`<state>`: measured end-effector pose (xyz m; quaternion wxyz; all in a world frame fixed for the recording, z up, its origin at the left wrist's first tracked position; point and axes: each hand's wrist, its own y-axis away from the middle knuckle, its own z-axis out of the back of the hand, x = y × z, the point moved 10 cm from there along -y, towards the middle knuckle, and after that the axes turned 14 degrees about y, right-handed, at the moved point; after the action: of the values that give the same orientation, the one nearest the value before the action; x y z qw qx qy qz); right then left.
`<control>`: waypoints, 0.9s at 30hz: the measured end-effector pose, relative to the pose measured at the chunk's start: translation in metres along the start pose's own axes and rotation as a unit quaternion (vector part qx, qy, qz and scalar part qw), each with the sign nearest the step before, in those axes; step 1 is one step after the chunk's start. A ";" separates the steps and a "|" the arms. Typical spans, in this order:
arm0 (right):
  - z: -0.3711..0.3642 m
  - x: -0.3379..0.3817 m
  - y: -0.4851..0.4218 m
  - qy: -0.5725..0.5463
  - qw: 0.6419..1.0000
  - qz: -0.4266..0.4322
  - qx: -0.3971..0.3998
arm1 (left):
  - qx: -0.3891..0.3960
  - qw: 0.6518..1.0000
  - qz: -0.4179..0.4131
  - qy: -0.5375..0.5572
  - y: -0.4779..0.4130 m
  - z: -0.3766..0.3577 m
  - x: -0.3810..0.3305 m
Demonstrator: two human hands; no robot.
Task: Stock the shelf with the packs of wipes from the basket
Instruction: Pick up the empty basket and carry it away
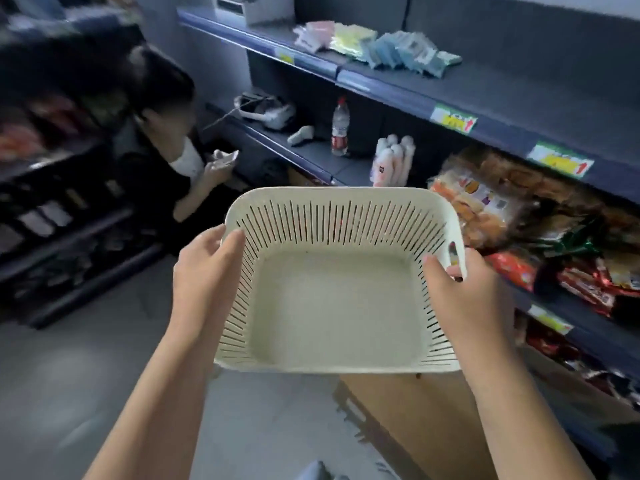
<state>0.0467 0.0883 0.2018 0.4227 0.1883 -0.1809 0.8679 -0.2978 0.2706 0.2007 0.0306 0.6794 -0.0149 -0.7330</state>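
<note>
Stock check, aisle view, clock positions taken from the basket.

1. Basket: cream plastic, slotted walls, a handle slot on each short side. I log it held in the air at the middle of the view, tilted toward the camera, its pale floor showing from wall to wall.
2. Left hand: at 9 o'clock, clamped on the basket's rim, thumb over the edge and fingers down the outer wall.
3. Right hand: at 3 o'clock, clamped on the opposite rim, thumb inside the wall and a fingertip showing through the handle slot.
4. Packs of wipes: pink, yellow and blue, in a leaning row at 12 o'clock on the upper shelf, well apart from the basket.
5. Price tags: yellow and green, on that shelf's front edge at 1 o'clock.
6. Water bottle: upright, red label, on the next board down at 12 o'clock.
7. Pink bottles: a wrapped bundle near the water bottle, just past the basket's far rim.
8. Snack bags: a heap at 2 to 3 o'clock, beyond the right hand.
9. Cardboard box: on the floor at 5 o'clock, under the basket's near edge.
10. Second person: crouched at 10 o'clock, holding a phone.
</note>
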 end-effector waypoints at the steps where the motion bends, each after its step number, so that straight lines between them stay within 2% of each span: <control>1: -0.013 0.021 0.001 -0.004 0.999 0.029 0.019 | -0.026 1.000 -0.001 -0.002 0.004 0.025 0.001; 5: -0.062 0.111 0.026 -0.022 0.986 0.140 0.092 | -0.150 0.989 0.011 0.003 0.032 0.131 0.008; 12: -0.139 0.268 0.136 -0.047 0.933 0.296 0.197 | -0.347 0.937 0.040 0.005 0.104 0.311 0.027; 21: -0.208 0.445 0.348 -0.069 0.835 0.462 0.291 | -0.541 0.838 0.069 -0.018 0.216 0.523 0.049; 27: -0.244 0.542 0.494 -0.076 0.748 0.558 0.352 | -0.657 0.747 0.098 -0.006 0.288 0.635 0.076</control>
<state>-0.7014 0.2795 0.1743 -0.2480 0.2547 0.0325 0.9341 -0.9298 -0.0347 0.1918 0.5414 0.4818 0.4037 -0.5584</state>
